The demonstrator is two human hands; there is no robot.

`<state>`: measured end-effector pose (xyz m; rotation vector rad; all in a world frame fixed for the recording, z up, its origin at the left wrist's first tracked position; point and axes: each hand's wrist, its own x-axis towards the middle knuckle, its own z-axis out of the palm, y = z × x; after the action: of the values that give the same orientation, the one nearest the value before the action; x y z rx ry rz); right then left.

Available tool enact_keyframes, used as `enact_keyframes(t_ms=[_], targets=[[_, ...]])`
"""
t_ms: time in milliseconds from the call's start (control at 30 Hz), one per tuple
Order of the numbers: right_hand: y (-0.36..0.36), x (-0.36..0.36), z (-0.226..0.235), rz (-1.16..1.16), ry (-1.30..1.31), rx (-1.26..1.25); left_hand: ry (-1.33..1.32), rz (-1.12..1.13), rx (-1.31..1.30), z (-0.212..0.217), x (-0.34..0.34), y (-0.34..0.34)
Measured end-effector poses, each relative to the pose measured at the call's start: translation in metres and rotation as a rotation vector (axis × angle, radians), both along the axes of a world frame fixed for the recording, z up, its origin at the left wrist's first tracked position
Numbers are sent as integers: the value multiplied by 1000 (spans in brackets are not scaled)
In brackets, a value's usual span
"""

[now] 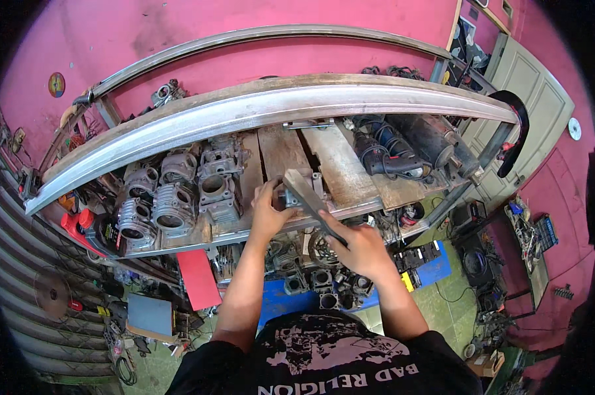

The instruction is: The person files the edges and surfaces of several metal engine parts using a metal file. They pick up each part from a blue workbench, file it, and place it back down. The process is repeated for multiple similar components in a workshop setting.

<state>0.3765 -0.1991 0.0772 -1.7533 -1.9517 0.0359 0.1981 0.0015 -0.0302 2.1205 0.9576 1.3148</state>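
Observation:
My right hand [361,247] is wrapped round the dark handle of a broad flat metal file [304,194], which points up and to the left over the wooden shelf. My left hand [269,212], fingers curled, grips a small grey metal part [288,197] at the shelf's front edge. The file crosses over or beside this part and hides some of it; whether they touch I cannot tell. Just behind the file stands another small metal piece [318,184]. Several finned engine cylinders [173,207] are lined up on the shelf, left of my left hand.
Angle grinders [396,164] with cords lie at the shelf's right. A pale metal rail [271,105] runs across above the shelf. Below, a blue bench top [432,271] carries more engine parts [322,280]. A red panel [198,279] hangs at lower left.

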Motion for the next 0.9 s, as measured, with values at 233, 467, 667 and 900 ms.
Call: enact_keyframes(t_ms=[233, 467, 667, 900], targets=[[27, -11, -23, -89, -111, 229, -44, -67, 24, 0, 0, -12], [10, -1, -57, -192, -142, 326, 9, -18, 44, 8, -3, -20], [-21, 18, -65, -116, -131, 392, -28, -85, 25, 6, -4, -16], [4, 13, -65, -167, -143, 377, -4, -22, 31, 12, -1, -18]])
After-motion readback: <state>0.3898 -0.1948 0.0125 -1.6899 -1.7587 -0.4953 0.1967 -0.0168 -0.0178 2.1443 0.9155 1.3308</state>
